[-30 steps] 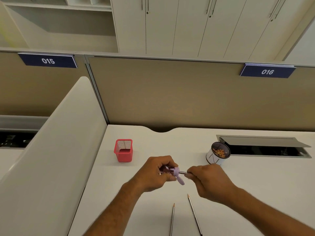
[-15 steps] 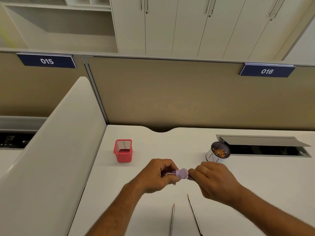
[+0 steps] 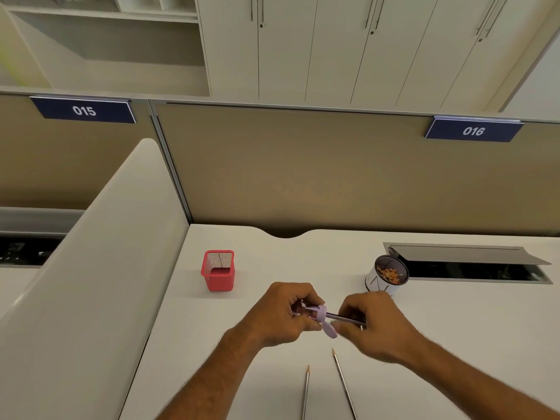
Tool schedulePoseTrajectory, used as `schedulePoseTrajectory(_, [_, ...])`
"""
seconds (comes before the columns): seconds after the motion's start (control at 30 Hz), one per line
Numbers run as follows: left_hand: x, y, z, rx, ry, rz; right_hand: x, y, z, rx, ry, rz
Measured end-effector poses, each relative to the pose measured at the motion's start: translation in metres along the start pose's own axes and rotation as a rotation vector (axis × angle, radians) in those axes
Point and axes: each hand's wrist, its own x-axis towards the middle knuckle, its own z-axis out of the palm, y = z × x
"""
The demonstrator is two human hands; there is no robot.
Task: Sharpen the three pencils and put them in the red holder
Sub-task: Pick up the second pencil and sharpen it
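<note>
My left hand (image 3: pixel 283 313) grips a small lilac sharpener (image 3: pixel 320 316) above the white desk. A dark pencil (image 3: pixel 345 318) sticks out of it to the right, and my right hand (image 3: pixel 371 324) pinches that pencil's shaft. Two more pencils lie on the desk near me, points facing away: one (image 3: pixel 306 392) to the left, one (image 3: pixel 344 383) to the right. The red mesh holder (image 3: pixel 218 270) stands upright to the far left of my hands, with nothing visible inside.
A round tin with orange shavings (image 3: pixel 388 275) stands just beyond my right hand. Behind it is an open cable hatch (image 3: pixel 472 263) in the desk. A white divider (image 3: pixel 91 283) borders the desk's left side, a beige partition the back.
My right hand has drawn back to the right, exposing more of the pencil's shaft outside the sharpener. The sharpener's lilac flap has turned back downward.
</note>
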Motion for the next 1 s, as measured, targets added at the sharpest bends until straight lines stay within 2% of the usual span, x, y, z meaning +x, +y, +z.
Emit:
schedulePoseTrajectory(0.07, [0.000, -0.001, -0.002, -0.018, -0.018, -0.035, -0.004, -0.001, 0.000, -0.092, 0.063, -0.118])
schedulePoseTrajectory(0.2, [-0.001, -0.001, -0.006, -0.024, -0.076, -0.075, -0.008, 0.010, 0.002, -0.523, 0.187, -0.555])
schedulePoseTrajectory(0.27, [-0.002, 0.002, -0.006, -0.047, -0.098, -0.079, -0.009, 0.017, 0.004, -0.648, 0.261, -0.635])
schedulePoseTrajectory(0.33, [-0.003, 0.004, -0.004, -0.055, -0.096, -0.069, -0.009, 0.018, 0.004, -0.691, 0.274, -0.619])
schedulePoseTrajectory(0.43, [-0.002, 0.006, 0.000, -0.017, -0.069, -0.041, -0.012, 0.012, 0.005, -0.646, 0.197, -0.496])
schedulePoseTrajectory(0.5, [0.000, 0.007, 0.001, 0.010, -0.039, -0.001, -0.012, 0.007, 0.006, -0.542, 0.161, -0.327])
schedulePoseTrajectory(0.57, [0.002, 0.007, 0.002, 0.037, -0.002, 0.052, -0.008, 0.004, 0.004, -0.419, 0.059, -0.164])
schedulePoseTrajectory(0.7, [0.004, 0.008, 0.003, 0.033, 0.014, 0.055, -0.002, 0.002, -0.002, -0.206, -0.033, -0.070])
schedulePoseTrajectory(0.83, [0.002, 0.007, 0.001, -0.016, -0.047, -0.005, -0.008, 0.003, -0.006, -0.202, 0.105, -0.198])
schedulePoseTrajectory(1.0, [-0.001, 0.009, -0.004, -0.062, -0.096, -0.032, -0.013, 0.015, 0.002, -0.536, 0.335, -0.640])
